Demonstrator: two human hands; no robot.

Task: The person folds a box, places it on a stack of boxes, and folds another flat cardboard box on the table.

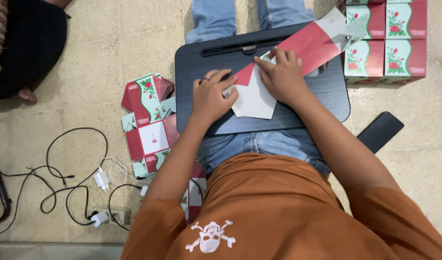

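Note:
A flat, unfolded red and white cardboard box blank (311, 42) lies slanted across a dark lap tray (202, 67) resting on my knees. My left hand (210, 96) presses its fingers down on the white pointed flap of the blank near the tray's middle. My right hand (281, 77) lies flat on the same blank just to the right, pinning a fold where red meets white. The far end of the blank reaches past the tray's right corner.
A loose pile of flat red and green floral box blanks (149, 120) lies on the floor at left. Folded boxes (385, 39) are stacked at top right. Black and white cables with chargers (81, 183) sprawl at lower left. A dark phone-like slab (380, 131) lies at right.

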